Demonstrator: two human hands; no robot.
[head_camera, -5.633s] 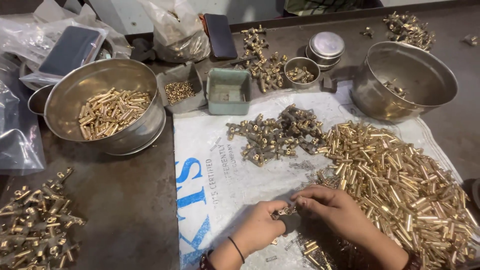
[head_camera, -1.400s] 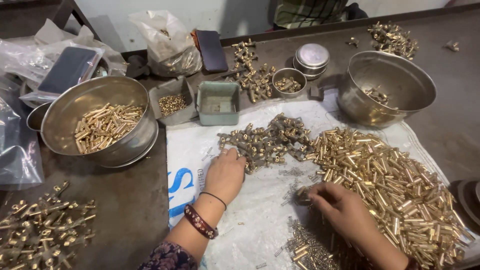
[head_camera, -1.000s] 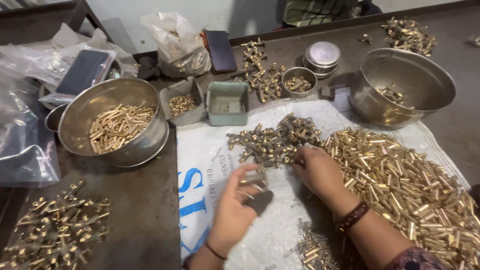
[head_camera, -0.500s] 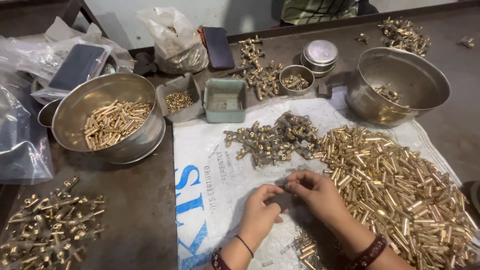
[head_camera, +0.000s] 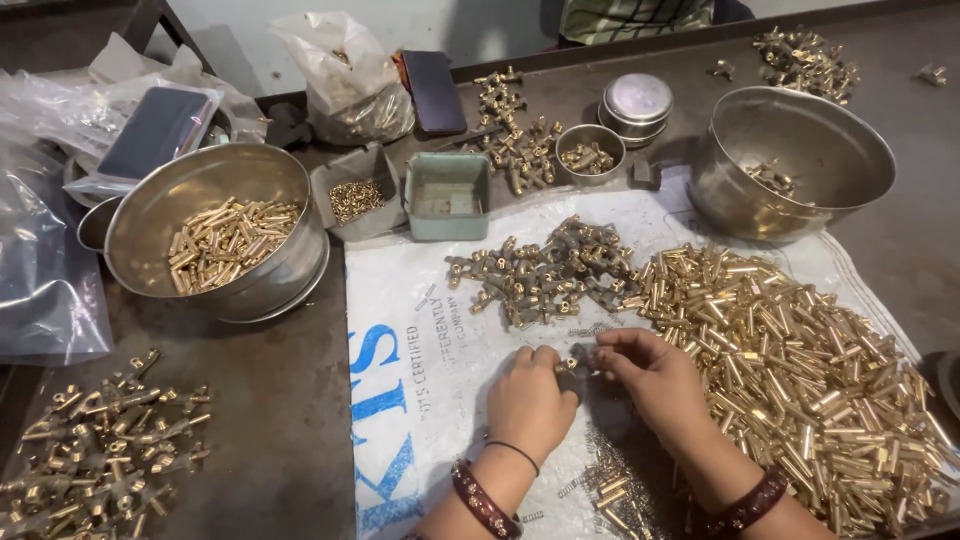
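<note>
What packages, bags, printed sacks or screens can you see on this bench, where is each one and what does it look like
White woven sack: spread flat under the brass parts and both hands, blue and grey print.
Dark phone: far edge, leaning upright, screen off.
Second dark phone: far left, inside clear wrapping, lying flat.
Clear plastic bag: far edge beside the upright phone, crumpled, small parts inside.
Clear plastic bags: left edge, crumpled.
Grey carton tray: behind the sack, small brass pieces inside.

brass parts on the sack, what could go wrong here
1. The left hand and right hand pinch one small brass part between them; dropped, it might vanish among the loose bits below.
2. The tube pile touches the fitting pile, so the two kinds could mix.
3. The tubes reach the sack edge on the right and may roll off.
</note>
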